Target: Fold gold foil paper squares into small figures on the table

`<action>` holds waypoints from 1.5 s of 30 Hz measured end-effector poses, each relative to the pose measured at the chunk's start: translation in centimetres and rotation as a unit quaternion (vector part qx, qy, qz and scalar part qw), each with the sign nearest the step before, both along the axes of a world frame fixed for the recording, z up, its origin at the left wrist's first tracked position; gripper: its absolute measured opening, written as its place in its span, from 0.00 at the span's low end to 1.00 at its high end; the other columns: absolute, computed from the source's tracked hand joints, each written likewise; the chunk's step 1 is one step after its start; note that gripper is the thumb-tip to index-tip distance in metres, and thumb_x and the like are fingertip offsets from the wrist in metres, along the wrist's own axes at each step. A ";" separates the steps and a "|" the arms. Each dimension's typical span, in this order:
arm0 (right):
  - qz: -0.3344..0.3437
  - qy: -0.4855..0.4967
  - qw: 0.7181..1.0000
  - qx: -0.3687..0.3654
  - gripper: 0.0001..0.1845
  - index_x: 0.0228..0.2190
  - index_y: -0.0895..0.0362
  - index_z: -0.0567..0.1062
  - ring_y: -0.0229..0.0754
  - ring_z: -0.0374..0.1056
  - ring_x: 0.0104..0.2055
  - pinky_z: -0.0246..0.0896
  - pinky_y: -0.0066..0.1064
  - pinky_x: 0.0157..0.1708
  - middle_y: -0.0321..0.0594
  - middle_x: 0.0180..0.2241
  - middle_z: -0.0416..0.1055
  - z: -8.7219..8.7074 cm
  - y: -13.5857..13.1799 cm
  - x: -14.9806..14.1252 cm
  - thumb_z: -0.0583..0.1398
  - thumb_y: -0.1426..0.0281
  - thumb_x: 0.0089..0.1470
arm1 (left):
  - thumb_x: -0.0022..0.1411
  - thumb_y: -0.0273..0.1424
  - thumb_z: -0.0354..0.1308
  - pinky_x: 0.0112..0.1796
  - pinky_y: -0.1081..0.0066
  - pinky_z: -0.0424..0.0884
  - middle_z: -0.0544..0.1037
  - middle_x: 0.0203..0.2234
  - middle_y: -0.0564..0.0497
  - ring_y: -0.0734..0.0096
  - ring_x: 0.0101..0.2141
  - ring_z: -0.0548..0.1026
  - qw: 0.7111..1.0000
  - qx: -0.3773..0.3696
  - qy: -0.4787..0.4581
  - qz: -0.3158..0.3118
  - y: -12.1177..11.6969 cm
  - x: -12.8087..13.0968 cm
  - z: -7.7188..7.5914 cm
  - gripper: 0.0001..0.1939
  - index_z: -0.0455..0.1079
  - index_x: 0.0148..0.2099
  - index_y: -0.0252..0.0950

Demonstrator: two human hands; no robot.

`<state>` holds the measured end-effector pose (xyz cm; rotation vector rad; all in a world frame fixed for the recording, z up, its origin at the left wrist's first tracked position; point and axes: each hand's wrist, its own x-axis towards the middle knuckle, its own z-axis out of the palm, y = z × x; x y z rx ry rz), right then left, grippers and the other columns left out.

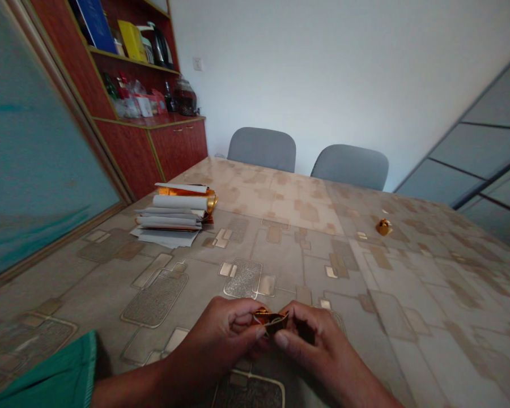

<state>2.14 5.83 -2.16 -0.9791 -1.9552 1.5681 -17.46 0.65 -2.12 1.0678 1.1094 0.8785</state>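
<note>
Between my two hands, low in the middle of the head view, is a small piece of shiny gold foil paper (275, 321), bent so that a hollow shows between its edges. My left hand (233, 328) pinches its left end between thumb and fingers. The right end is pinched by my right hand (310, 334), thumb nearest me. Both hands are just over the patterned tablecloth (289, 255). My fingers hide much of the paper's underside.
A stack of folded grey and gold paper (174, 218) lies at the table's left. A small folded gold paper piece (383, 227) sits at the right. Two grey chairs (261, 148) stand behind the far edge, and a red cabinet (178, 147) stands at the back left.
</note>
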 end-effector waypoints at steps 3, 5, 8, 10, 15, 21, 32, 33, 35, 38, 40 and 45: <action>-0.008 -0.016 1.000 0.002 0.16 0.24 0.57 0.71 0.36 0.51 0.25 0.43 0.29 0.24 0.31 0.22 0.58 -0.1 -0.2 -0.1 0.61 0.58 0.56 | 0.63 0.33 0.61 0.32 0.74 0.71 0.81 0.31 0.49 0.69 0.32 0.78 1.000 -0.005 -0.019 -0.006 0.1 -0.1 -0.3 0.09 0.77 0.41 0.33; -0.011 -0.011 1.000 0.003 0.17 0.25 0.57 0.72 0.36 0.51 0.25 0.44 0.30 0.24 0.31 0.22 0.58 -0.3 -0.3 -0.1 0.59 0.58 0.57 | 0.63 0.33 0.61 0.32 0.74 0.71 0.81 0.31 0.49 0.70 0.32 0.78 0.999 -0.010 -0.030 -0.016 0.2 -0.1 -0.3 0.09 0.76 0.41 0.32; 0.007 0.004 1.000 -0.009 0.17 0.27 0.57 0.74 0.37 0.53 0.26 0.45 0.30 0.25 0.33 0.23 0.61 -0.4 -0.4 0.1 0.59 0.58 0.58 | 0.63 0.33 0.62 0.32 0.74 0.71 0.80 0.31 0.50 0.71 0.31 0.77 0.999 -0.016 -0.039 -0.030 0.4 -0.2 0.0 0.09 0.76 0.42 0.32; 0.019 0.017 0.999 -0.025 0.16 0.28 0.57 0.75 0.37 0.53 0.25 0.45 0.30 0.25 0.32 0.23 0.61 -0.3 -0.4 0.1 0.61 0.57 0.57 | 0.62 0.34 0.64 0.33 0.74 0.72 0.80 0.31 0.50 0.71 0.31 0.77 0.998 -0.027 -0.048 -0.038 0.4 -0.2 0.1 0.11 0.76 0.45 0.33; -0.014 0.067 0.996 -0.049 0.21 0.25 0.56 0.71 0.35 0.50 0.24 0.43 0.29 0.24 0.30 0.20 0.58 0.0 -0.2 -0.1 0.62 0.52 0.57 | 0.59 0.38 0.68 0.33 0.72 0.74 0.82 0.31 0.49 0.69 0.30 0.80 0.992 -0.058 -0.106 -0.046 0.4 -0.4 -0.2 0.21 0.73 0.51 0.34; -0.070 0.098 0.992 -0.044 0.24 0.24 0.55 0.69 0.36 0.51 0.24 0.46 0.29 0.25 0.31 0.21 0.60 -0.2 -0.1 -0.2 0.63 0.48 0.56 | 0.52 0.44 0.73 0.33 0.71 0.75 0.84 0.33 0.45 0.63 0.34 0.83 0.990 -0.055 -0.129 0.026 1.0 -0.6 -0.6 0.23 0.74 0.41 0.33; -0.073 0.041 0.995 0.059 0.21 0.23 0.55 0.70 0.37 0.57 0.25 0.50 0.28 0.25 0.34 0.22 0.65 -0.2 -0.9 -0.2 0.61 0.55 0.59 | 0.53 0.40 0.72 0.28 0.75 0.73 0.83 0.24 0.48 0.71 0.26 0.79 0.992 -0.045 -0.110 0.042 0.7 -0.3 -1.0 0.16 0.75 0.32 0.33; -0.064 0.042 0.995 0.061 0.20 0.23 0.55 0.72 0.37 0.58 0.25 0.51 0.28 0.25 0.34 0.22 0.67 -0.2 -0.9 -0.2 0.61 0.56 0.60 | 0.53 0.40 0.72 0.28 0.75 0.72 0.83 0.24 0.48 0.71 0.26 0.79 0.992 -0.039 -0.109 0.041 0.7 -0.4 -0.9 0.16 0.75 0.32 0.33; -0.047 0.040 0.996 0.067 0.17 0.26 0.55 0.76 0.38 0.62 0.26 0.53 0.29 0.26 0.35 0.23 0.69 -0.1 -0.8 -0.1 0.61 0.58 0.60 | 0.53 0.41 0.71 0.28 0.74 0.72 0.83 0.25 0.48 0.70 0.26 0.79 0.993 -0.027 -0.105 0.039 0.8 -0.4 -0.9 0.16 0.75 0.32 0.33; -0.057 0.028 0.995 0.072 0.12 0.27 0.55 0.77 0.40 0.64 0.27 0.55 0.30 0.26 0.36 0.25 0.72 0.0 -0.6 -0.1 0.66 0.59 0.53 | 0.51 0.42 0.72 0.27 0.74 0.71 0.82 0.23 0.49 0.71 0.24 0.78 0.994 -0.021 -0.098 0.044 0.8 -0.4 -0.8 0.18 0.73 0.30 0.33; -0.071 0.026 0.995 0.059 0.13 0.25 0.55 0.75 0.40 0.64 0.26 0.55 0.29 0.25 0.36 0.23 0.72 0.0 -0.6 -0.2 0.66 0.60 0.51 | 0.50 0.42 0.72 0.27 0.74 0.71 0.82 0.22 0.49 0.70 0.24 0.78 0.994 -0.031 -0.089 0.049 0.7 -0.3 -0.7 0.18 0.73 0.30 0.33; -0.104 0.038 0.989 0.098 0.16 0.21 0.55 0.73 0.38 0.63 0.25 0.55 0.29 0.25 0.36 0.23 0.69 -0.4 -0.7 -0.4 0.64 0.61 0.57 | 0.51 0.44 0.72 0.29 0.72 0.73 0.83 0.25 0.46 0.66 0.27 0.80 0.994 -0.040 -0.090 0.050 0.5 0.1 -0.8 0.19 0.75 0.31 0.33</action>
